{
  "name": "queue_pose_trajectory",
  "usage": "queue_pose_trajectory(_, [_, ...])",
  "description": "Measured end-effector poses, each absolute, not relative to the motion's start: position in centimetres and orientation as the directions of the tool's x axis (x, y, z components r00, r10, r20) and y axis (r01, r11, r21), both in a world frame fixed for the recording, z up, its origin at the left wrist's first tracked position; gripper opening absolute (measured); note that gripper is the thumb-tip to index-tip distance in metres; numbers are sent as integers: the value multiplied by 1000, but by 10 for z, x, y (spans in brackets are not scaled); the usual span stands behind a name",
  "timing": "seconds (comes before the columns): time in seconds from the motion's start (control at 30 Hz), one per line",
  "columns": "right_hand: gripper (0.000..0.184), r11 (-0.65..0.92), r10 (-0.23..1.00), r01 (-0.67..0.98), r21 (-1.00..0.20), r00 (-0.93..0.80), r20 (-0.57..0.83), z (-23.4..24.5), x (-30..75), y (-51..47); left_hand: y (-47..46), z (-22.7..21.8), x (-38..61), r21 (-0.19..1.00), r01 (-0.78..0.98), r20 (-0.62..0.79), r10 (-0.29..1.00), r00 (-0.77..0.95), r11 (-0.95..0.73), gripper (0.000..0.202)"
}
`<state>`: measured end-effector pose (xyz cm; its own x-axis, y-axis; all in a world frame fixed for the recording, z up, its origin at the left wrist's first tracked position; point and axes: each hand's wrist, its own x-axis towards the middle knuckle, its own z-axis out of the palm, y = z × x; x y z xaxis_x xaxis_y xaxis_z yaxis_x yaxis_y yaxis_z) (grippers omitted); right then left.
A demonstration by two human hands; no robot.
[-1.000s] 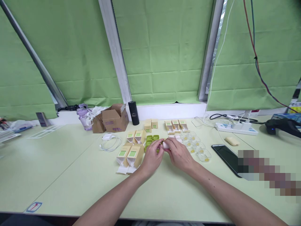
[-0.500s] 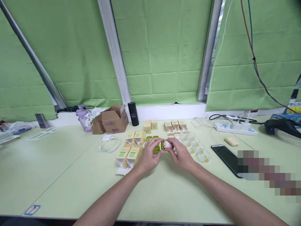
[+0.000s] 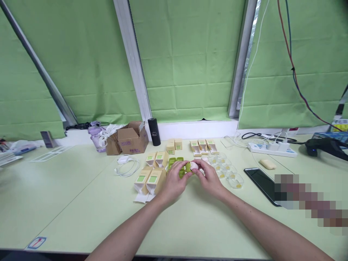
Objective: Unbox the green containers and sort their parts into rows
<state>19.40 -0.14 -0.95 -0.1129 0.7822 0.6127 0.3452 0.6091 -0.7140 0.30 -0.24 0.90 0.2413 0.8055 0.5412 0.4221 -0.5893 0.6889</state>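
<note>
Above the table, pinching a green piece in left hand against a white piece in right hand, now showing more green than a moment ago, apparently working both together.

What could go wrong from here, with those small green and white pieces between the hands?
The green piece and white piece sit at the fingertips of the left hand and right hand, above the table, so either might slip and drop.
The left wrist is close beside the paper boxes and could nudge them.
The right hand might knock the nearby clear cups.
</note>
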Motion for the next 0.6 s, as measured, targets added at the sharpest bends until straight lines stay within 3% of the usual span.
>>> queue_pose_trajectory(0.3, [32,543,838,203,-815,-68,542,-12,191,0,0,2,3,651,468,575,791,209,-597,37])
queue_pose_trajectory(0.47, [47,392,920,-186,-901,81,384,-5,207,11,9,-2,-8,735,426,526,840,133,-528,41])
queue_pose_trajectory(0.6, [51,257,955,-423,-869,-28,296,0,222,16,13,-3,-12,810,332,487,870,80,-484,47])
